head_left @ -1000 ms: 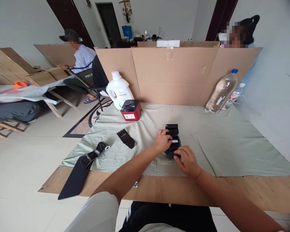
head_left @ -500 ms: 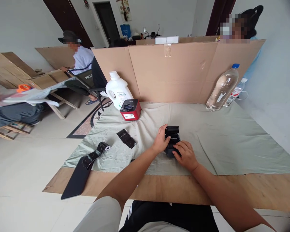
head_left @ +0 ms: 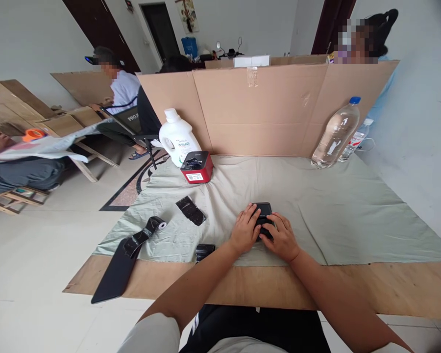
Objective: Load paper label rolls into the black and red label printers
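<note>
The left hand [head_left: 244,229] and right hand [head_left: 282,239] clasp the black device [head_left: 263,209] from opposite sides, seemingly to steady it.

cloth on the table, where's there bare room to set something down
Widest: right of the right hand, in front of the large bottle. Smaller: between the red box and the black device. Crowded: the left side, with black strip, roll and dark board.

white jug [head_left: 180,139] near cardboard panel [head_left: 257,115]
</note>
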`<state>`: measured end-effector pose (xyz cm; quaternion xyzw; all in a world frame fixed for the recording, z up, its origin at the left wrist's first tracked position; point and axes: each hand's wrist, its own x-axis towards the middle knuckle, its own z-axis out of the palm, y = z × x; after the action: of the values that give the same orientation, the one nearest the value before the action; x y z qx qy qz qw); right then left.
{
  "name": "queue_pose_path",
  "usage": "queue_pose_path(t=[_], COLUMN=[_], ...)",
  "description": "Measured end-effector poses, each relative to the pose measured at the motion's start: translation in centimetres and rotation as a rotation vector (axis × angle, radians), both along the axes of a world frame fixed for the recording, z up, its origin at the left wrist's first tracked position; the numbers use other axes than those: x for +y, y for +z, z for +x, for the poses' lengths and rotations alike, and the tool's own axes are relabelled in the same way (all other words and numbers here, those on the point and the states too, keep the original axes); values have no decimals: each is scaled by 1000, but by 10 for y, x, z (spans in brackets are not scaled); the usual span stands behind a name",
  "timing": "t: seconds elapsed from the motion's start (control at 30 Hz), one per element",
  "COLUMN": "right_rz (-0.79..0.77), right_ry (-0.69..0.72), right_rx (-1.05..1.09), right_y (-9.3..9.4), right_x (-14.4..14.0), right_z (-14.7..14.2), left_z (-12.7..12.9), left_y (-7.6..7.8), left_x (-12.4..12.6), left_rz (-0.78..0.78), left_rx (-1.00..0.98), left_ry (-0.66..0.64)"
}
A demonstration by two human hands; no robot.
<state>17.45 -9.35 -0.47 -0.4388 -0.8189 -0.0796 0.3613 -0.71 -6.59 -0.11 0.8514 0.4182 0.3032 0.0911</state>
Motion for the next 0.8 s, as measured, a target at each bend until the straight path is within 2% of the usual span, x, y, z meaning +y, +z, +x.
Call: queue_pose_path(t=[0.2,0.3,0.53,0.63,0.73,0.8], right_rz=[21,3,-73,-191,-315,-404], right_ry=[6,-22,-43,-142,-320,-389], right_rx=[20,-4,-43,-19,32,44], right_y=[-7,-7,7,14,18,20], right_x=[5,6,8,4,0,0], right_z=[-1,-1,-2,-17,-41,-56], left_z=[0,1,-3,-12,-32,-54], left_y=[-11,-11,1,8,10,7], left_x=[1,1,2,4,8,8], left_rz=[191,208,40,-73,-139,-129], left_rx=[3,5,-57,-173,-218,-141], left_ry=[-4,16,-25,-80,13,124])
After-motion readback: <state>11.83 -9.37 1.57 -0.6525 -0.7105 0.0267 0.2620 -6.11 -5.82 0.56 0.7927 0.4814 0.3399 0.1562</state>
